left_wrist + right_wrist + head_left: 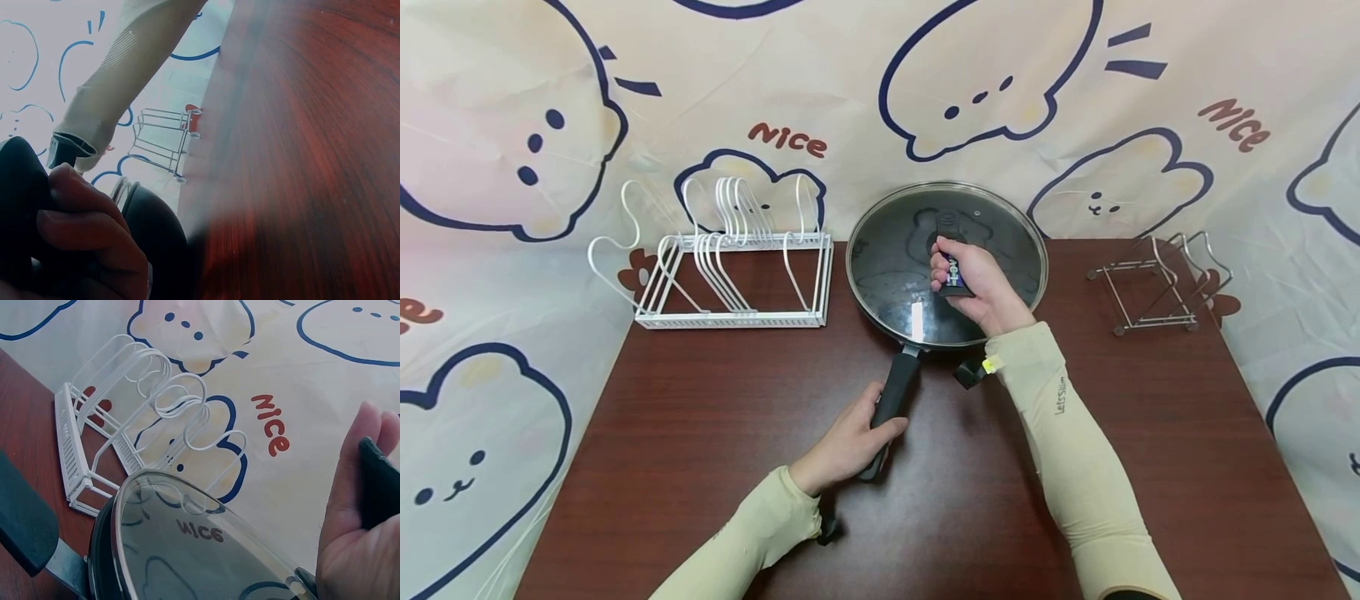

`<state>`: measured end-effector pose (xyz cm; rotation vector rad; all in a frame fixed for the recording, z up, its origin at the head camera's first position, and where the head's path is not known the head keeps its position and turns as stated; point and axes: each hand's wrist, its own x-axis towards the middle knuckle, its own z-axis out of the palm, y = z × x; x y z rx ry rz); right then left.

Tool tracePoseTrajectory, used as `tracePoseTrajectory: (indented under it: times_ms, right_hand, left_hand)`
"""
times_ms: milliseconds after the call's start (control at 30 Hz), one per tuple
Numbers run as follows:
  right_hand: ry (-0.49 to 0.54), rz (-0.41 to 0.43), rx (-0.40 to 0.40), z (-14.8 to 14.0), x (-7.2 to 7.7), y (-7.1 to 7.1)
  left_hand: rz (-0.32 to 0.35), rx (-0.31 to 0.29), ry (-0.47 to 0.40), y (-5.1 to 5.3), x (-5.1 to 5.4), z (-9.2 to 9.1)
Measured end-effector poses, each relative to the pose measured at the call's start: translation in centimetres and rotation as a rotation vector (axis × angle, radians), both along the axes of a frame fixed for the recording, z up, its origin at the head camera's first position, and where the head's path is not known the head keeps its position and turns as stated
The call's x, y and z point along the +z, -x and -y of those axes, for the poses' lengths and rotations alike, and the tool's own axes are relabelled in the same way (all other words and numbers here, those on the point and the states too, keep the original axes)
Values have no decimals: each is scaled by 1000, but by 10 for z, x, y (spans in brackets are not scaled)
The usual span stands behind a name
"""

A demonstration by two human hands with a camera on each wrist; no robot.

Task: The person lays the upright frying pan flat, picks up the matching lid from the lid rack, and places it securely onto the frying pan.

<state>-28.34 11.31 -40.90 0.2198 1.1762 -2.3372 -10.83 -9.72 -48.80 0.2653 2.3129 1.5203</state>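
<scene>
A black frying pan covered by a glass lid [887, 258] with a metal rim is at the middle back of the table. My left hand [842, 442] grips the pan's long black handle [895, 392], and its curled fingers [94, 231] show around the handle in the left wrist view. On the lid's upright black knob [955, 279], my right hand [985, 287] has its fingers wrapped. In the right wrist view the lid [187, 550] lies over the pan, with the knob partly hidden by the right hand [350, 550].
A white wire rack [730, 319] with several curved dividers stands left of the pan. At the right back is a small metal wire rack [1157, 321]. The brown table [737, 400] meets a cartoon-printed cloth [850, 67] behind it.
</scene>
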Motion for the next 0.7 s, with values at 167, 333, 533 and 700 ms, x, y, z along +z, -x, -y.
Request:
tracePoseTrajectory:
  times_ms: [167,333,533,700]
  right_hand:
    - [-3,12,-5,0,-2,1]
    - [4,25,-7,-1,-3,2]
    - [-2,20,-14,-2,-4,2]
    - [-2,16,-12,-1,-6,2]
  left_hand:
    - [-3,0,0,0,0,0]
    - [-7,0,-4,0,0,0]
    - [-16,-6,-11,0,-1,0]
    - [-17,-4,-14,0,-2,1]
